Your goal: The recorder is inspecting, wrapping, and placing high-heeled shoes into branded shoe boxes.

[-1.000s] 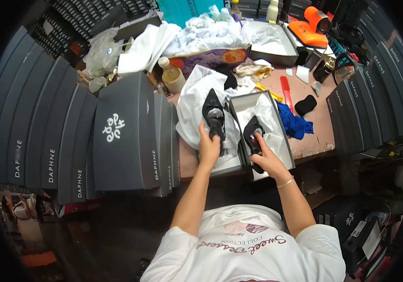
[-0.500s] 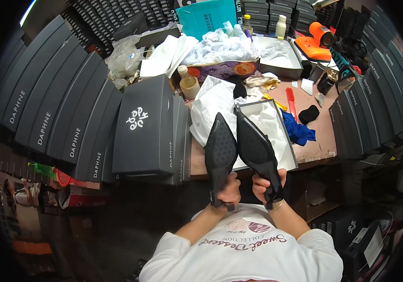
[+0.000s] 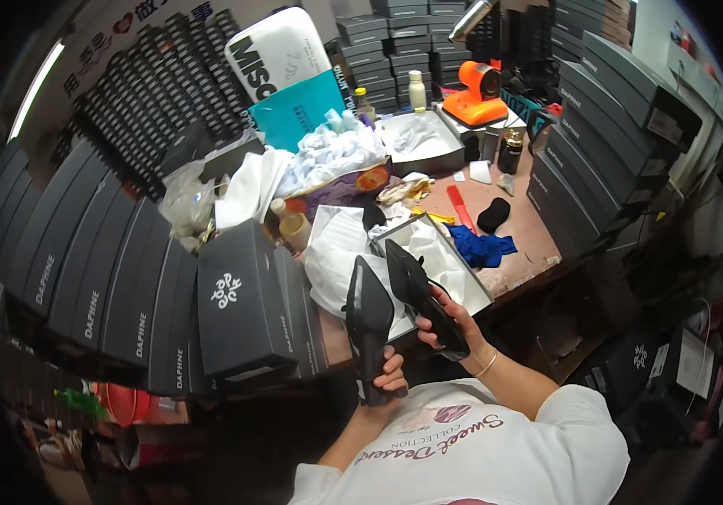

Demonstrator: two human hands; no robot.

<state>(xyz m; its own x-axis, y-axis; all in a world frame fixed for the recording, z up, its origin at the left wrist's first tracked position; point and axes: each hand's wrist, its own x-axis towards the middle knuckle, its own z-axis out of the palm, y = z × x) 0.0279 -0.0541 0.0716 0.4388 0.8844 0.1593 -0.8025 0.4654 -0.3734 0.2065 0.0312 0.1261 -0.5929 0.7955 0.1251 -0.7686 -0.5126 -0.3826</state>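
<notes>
- Left hand (image 3: 391, 374): fingers closed round the heel end of one black shoe (image 3: 370, 316).
- Right hand (image 3: 450, 324): fingers gripping a second black shoe (image 3: 418, 290), near the first.
- Both shoes: raised at the table's (image 3: 538, 259) near edge, toes pointing away from the person.
- Open box (image 3: 479, 305): on the table, paper-lined.
- Blue cloth (image 3: 483, 246): beside the box.

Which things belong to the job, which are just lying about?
In use, apparently:
black pointed shoe, left hand
second black shoe, right hand
open grey paper-lined box

Lying about, probably:
long red brush
crumpled blue cloth
black oval pad
</notes>
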